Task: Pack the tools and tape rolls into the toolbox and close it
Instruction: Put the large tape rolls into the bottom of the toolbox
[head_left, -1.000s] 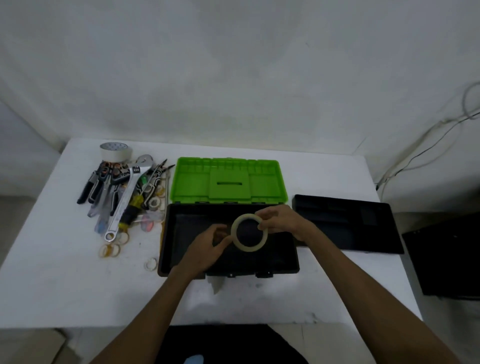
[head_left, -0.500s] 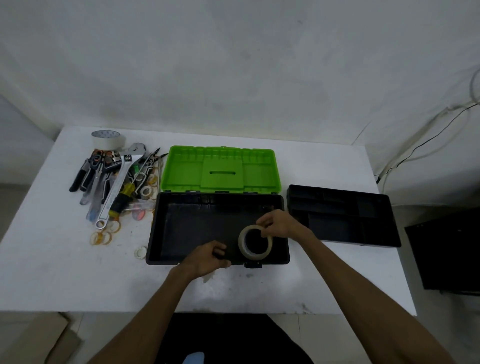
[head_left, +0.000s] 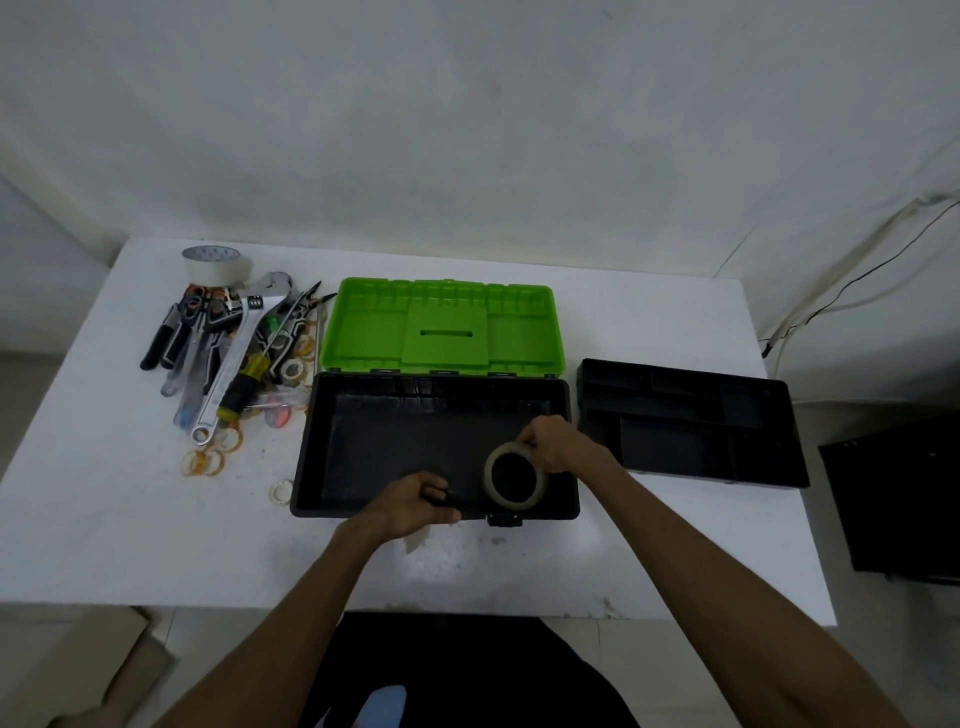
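Observation:
The black toolbox (head_left: 332, 441) lies open on the white table, its green lid (head_left: 441, 325) folded back behind it. My right hand (head_left: 553, 441) pinches a clear tape roll (head_left: 515, 475) by its top edge, low inside the box's front right corner. My left hand (head_left: 415, 501) grips the box's front rim, fingers curled over the edge. A pile of tools (head_left: 228, 343) lies left of the box: an adjustable wrench (head_left: 236, 358), pliers, a yellow-handled screwdriver (head_left: 241, 387). A large tape roll (head_left: 215, 262) stands behind them. Small tape rolls (head_left: 205, 462) are scattered at the pile's front.
A black organiser tray (head_left: 691, 421) rests on the table right of the toolbox. A dark box (head_left: 898, 499) stands off the table's right edge. Cables (head_left: 852, 280) run down the wall at the right. Cardboard (head_left: 104, 670) lies on the floor at the lower left.
My right hand has lowered the clear tape roll from above the box down into its front right corner. My left hand let go of the roll and took hold of the box's front rim.

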